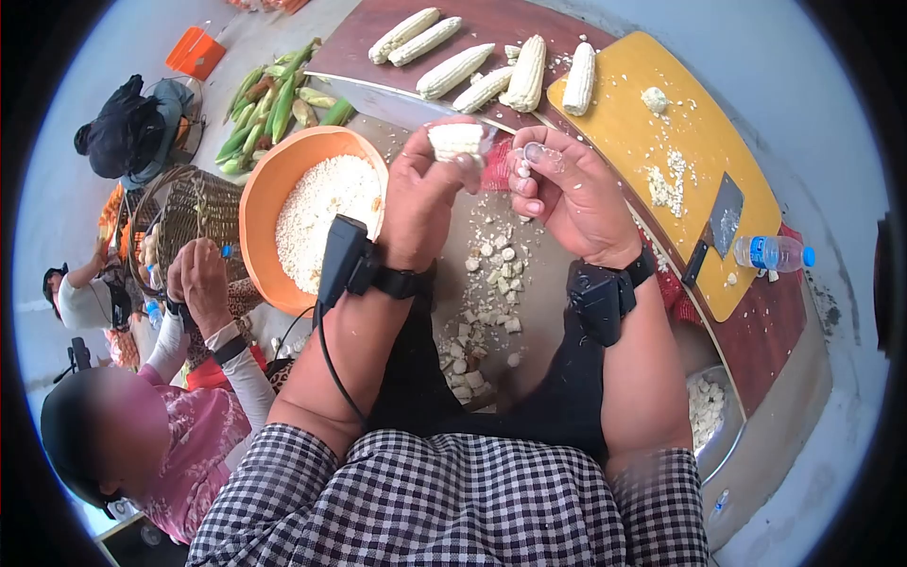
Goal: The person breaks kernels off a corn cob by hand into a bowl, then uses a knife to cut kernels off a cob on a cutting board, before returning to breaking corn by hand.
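Note:
A short piece of white corn cob (455, 140) is gripped in my left hand (421, 203), thumb across its lower side. To its right is my right hand (588, 203), with fingers curled in and a few white corn kernels (524, 168) pinched at the thumb and fingertips. The two hands are apart. An orange basin (260, 194) of loose kernels (326, 203) stands left of my left hand. Beyond my hands, several whole white corn cobs (455, 71) lie on the dark red table (350, 47).
A yellow cutting board (699, 113) carries a cob, crumbs and a cleaver (726, 217); a water bottle (775, 253) lies beside it. Cob chunks (468, 378) litter the floor. Green-husked corn (274, 109) and a wicker basket (203, 217) are left. A co-worker (194, 435) sits close by.

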Demonstrator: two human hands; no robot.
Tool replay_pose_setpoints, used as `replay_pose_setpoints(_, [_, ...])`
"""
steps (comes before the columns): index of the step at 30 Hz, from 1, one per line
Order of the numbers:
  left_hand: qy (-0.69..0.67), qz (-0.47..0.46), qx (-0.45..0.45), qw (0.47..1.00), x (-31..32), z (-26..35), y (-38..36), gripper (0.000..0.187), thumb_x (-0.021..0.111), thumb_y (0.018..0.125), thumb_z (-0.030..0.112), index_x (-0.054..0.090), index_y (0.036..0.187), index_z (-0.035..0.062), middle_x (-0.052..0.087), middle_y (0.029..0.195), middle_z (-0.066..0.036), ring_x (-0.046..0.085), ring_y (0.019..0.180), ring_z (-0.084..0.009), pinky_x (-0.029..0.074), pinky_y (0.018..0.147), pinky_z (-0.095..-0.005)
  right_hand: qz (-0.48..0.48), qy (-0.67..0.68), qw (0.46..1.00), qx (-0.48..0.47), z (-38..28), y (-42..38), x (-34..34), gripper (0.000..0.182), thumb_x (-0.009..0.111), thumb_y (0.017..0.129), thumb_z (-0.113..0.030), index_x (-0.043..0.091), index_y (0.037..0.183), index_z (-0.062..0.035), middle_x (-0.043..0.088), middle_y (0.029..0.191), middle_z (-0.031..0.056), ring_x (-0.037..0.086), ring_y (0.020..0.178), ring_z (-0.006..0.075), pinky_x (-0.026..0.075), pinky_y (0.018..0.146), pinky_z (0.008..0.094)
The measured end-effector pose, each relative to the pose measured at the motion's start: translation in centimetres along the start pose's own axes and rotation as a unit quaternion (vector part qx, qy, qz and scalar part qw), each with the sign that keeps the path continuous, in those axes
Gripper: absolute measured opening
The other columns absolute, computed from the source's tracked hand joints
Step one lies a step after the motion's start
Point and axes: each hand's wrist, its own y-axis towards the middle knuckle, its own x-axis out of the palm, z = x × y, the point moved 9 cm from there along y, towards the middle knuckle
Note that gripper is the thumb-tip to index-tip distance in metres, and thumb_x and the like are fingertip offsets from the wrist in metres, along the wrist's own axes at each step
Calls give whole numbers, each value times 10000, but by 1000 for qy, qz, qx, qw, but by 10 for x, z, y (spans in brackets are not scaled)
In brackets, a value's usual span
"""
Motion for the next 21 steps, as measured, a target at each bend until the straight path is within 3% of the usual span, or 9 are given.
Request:
replay_pose_setpoints(8, [-27, -38, -69, 997, 9, -18, 5, 410, 534, 808, 188, 483, 1184, 33, 591, 996, -103, 483, 768, -126, 369, 674, -238, 30, -8, 999, -15, -4, 3, -7, 131, 574, 897, -95, 572, 984, 2, 588, 811, 57, 553, 636, 107, 447, 553, 245])
replay_pose_setpoints(14, [37, -31, -123, 991, 11, -26, 2, 277, 557, 841, 251, 543, 1048, 67, 602, 847, -35, 502, 711, -84, 362, 628, -217, 36, -71, 996, -34, -7, 1, -10, 146, 566, 902, -99, 566, 992, 16, 591, 802, 62, 558, 630, 111, 459, 558, 237])
replay_pose_setpoints(21, [86, -30, -79, 993, 13, -20, 2, 131, 644, 808, 147, 598, 896, 62, 599, 777, -1, 516, 688, -55, 392, 647, -194, 74, -213, 973, -43, -11, -3, -14, 143, 572, 898, -101, 582, 961, 27, 598, 737, 46, 551, 603, 87, 467, 546, 210])
